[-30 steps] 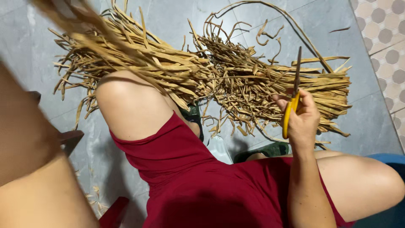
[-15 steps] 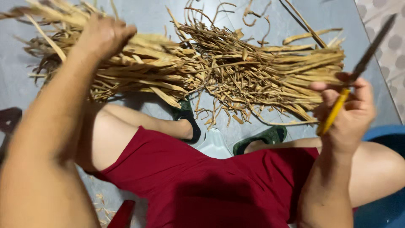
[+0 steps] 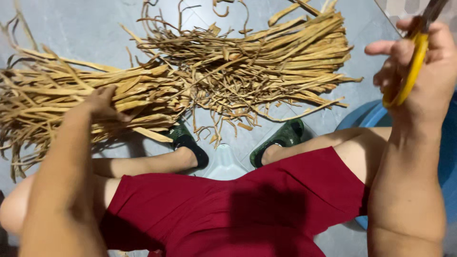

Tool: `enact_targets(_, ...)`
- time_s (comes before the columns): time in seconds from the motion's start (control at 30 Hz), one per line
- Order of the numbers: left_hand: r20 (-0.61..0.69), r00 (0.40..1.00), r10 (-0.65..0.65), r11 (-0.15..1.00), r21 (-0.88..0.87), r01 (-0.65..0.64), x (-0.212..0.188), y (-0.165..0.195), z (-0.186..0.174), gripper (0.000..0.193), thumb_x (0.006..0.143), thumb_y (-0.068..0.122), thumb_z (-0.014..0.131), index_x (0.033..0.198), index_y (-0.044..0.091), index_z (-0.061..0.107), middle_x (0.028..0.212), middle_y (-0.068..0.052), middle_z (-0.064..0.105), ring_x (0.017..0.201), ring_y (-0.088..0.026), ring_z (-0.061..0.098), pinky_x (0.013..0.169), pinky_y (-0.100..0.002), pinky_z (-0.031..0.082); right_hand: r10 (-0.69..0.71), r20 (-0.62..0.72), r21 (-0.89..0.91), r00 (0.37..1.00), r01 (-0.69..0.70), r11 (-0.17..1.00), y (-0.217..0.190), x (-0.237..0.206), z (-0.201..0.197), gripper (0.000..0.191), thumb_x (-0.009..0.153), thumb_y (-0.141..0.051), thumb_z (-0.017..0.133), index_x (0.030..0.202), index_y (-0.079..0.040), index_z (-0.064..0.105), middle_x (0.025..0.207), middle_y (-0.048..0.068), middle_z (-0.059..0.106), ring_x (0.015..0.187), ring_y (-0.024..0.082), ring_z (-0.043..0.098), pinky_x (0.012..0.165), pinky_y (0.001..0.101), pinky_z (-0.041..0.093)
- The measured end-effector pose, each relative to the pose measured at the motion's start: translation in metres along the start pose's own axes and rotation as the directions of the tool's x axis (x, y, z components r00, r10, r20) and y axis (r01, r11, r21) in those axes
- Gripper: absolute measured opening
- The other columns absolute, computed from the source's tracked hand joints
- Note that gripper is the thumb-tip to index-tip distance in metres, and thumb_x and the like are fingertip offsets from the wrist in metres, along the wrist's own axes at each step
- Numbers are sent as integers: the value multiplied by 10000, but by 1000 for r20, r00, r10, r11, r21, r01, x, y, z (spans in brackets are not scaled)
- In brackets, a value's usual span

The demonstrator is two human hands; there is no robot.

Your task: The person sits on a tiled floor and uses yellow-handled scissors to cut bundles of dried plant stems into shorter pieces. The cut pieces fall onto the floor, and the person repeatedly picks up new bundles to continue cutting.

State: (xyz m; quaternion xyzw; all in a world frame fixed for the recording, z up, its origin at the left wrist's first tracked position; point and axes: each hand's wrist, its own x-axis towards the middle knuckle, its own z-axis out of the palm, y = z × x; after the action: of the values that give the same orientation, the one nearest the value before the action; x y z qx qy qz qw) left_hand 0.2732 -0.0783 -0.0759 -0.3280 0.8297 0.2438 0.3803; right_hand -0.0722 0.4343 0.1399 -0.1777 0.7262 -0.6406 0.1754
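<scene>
Left hand: closed on a bundle of dry strips. Right hand: raised, gripping yellow-handled scissors. Second pile on the floor, beyond green sandals.

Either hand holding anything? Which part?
Right hand holds yellow-handled scissors by the handle. Left hand grips the bundle of dried strips near its right end.

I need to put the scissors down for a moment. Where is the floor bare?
Bare grey floor lies at the top left, above the left strip bundle, and a small patch between the two green sandals. The middle is crowded with dried strips.
</scene>
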Motion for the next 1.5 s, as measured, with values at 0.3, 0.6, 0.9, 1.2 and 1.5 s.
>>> enact_targets(0.3, 139, 979, -149, 971, 209, 118, -5, 1, 3, 1217, 612, 535, 946, 1570, 145, 307, 1496, -252, 435, 1389, -428, 412, 1115, -535, 386, 58, -80, 210, 995, -40, 977, 21, 3, -59, 329, 1164, -267, 594, 1371, -26, 509, 1087, 215, 628, 660, 144, 499, 635, 291, 439)
enact_targets(0.6, -408, 861, 304, 948, 216, -232, 54, 117, -71, 581, 932, 365, 780, 1409, 72, 624, 1327, -244, 658, 1212, -433, 611, 990, -536, 491, -75, -85, 115, 994, 84, 990, 3, -30, -46, 448, 1196, -372, 578, 1364, 41, 537, 1092, 250, 663, 639, 159, 509, 601, 289, 427)
enact_targets(0.9, -360, 678, 641, 714, -44, -699, 122, 367, -8, 291, 960, 275, 715, 1225, 154, 734, 1195, -123, 731, 1053, -304, 717, 957, -403, 541, -60, -176, 117, 983, 81, 990, -13, -42, -36, 543, 1192, -410, 529, 1442, 71, 510, 1057, 228, 645, 631, 147, 486, 591, 264, 389)
enact_targets(1.2, -478, 540, 693, 678, 177, -713, 149, 501, 58, 330, 933, 313, 730, 1106, 40, 667, 1096, -199, 673, 1038, -385, 655, 880, -478, 552, 66, -233, 258, 970, -3, 966, -13, -34, -36, 564, 1185, -424, 582, 1436, 70, 480, 1035, 203, 673, 635, 122, 501, 634, 273, 433)
enact_targets(1.5, -552, 549, 628, 772, 357, -525, 159, 524, 77, 269, 936, 125, 631, 1175, 2, 614, 1087, -181, 670, 1008, -355, 660, 802, -486, 559, 145, -220, 367, 965, -56, 928, -8, -29, -35, 619, 1106, -404, 662, 1446, 78, 475, 1000, 234, 669, 611, 127, 496, 627, 309, 442)
